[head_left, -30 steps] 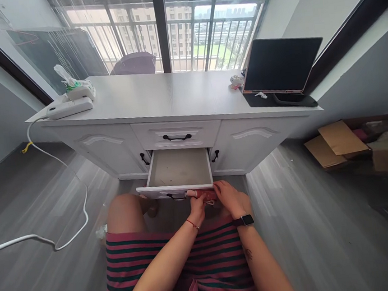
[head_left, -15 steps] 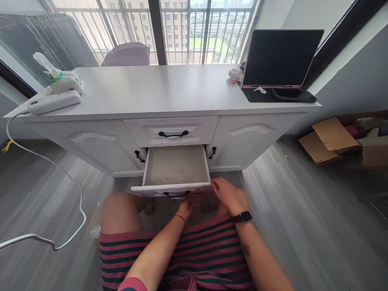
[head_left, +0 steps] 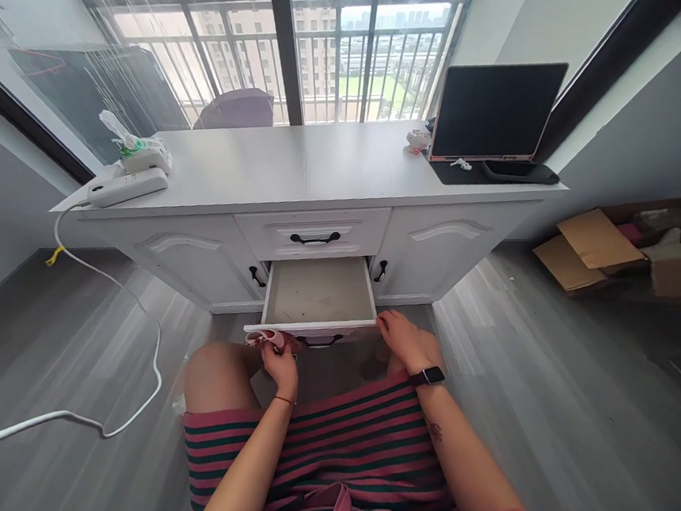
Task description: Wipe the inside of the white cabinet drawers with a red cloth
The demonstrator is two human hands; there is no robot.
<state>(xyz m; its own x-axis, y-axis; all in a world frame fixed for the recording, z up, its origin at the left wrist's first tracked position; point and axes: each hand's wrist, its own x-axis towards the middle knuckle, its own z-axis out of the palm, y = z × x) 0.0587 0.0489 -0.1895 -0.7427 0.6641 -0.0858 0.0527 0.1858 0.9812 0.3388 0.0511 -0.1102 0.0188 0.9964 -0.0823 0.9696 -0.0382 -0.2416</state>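
A white drawer (head_left: 323, 324) stands pulled out below a closed upper drawer (head_left: 339, 240), and its pale inside shows a few small dark specks. My left hand (head_left: 281, 368) is closed around a crumpled pink cloth (head_left: 267, 338), pressed against the left end of the drawer's front. Just right of that hand is the drawer's black handle (head_left: 320, 341). At the right corner of the drawer front, my right hand (head_left: 401, 336) rests with its fingers bent over the edge, gripping it.
On the white cabinet top (head_left: 285, 165) lie a power strip (head_left: 129, 187), a tissue pack (head_left: 146, 156), white earphones (head_left: 461, 164) and a dark-screened monitor (head_left: 498, 110). A white cable (head_left: 156, 367) curves over the floor at left. An open cardboard box (head_left: 601, 240) sits at right.
My left hand has moved left with the cloth, from beneath the handle to the drawer front's left end. My right hand stays at the right corner. The view has shifted slightly.
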